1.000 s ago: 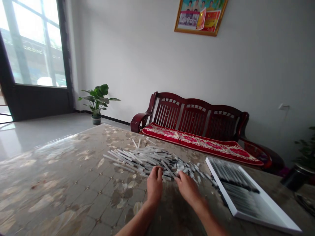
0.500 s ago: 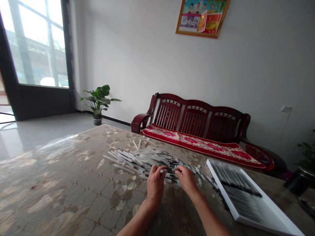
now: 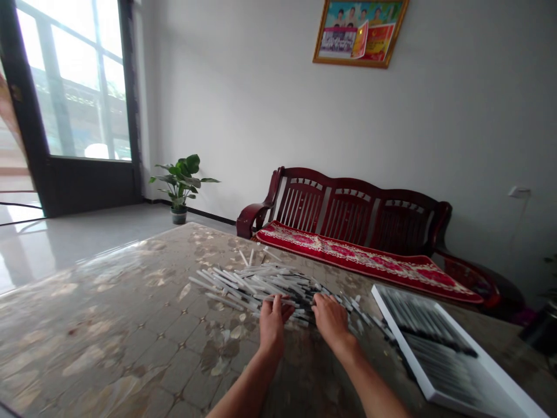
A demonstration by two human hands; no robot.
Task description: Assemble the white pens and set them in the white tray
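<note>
A loose heap of slim pens [image 3: 243, 283], whitish with some black parts, is spread over the table. At the heap's near edge, my left hand [image 3: 272, 325] pinches a pale pen [image 3: 281, 300] between thumb and fingers, the pen lying roughly crosswise. My right hand [image 3: 331, 318] is at the right part of the heap, its fingers curled together and pointing left. What those fingers hold, if anything, is hidden. A small gap separates the two hands. To the right, a shallow white box [image 3: 402, 354] contains rows of similar pens, blurred, with dark ends.
A patterned cover lies over the table [image 3: 143, 337]. Beyond it stands a dark red wooden bench [image 3: 348, 212] with a red floral mat [image 3: 339, 249]. A potted plant [image 3: 179, 183] is on the floor at the back left, near a glazed door [image 3: 87, 186].
My left hand's grip has shifted, and a pen now shows crosswise in its fingers. My right hand's fingers have curled in more. The whole view has swung slightly left.
</note>
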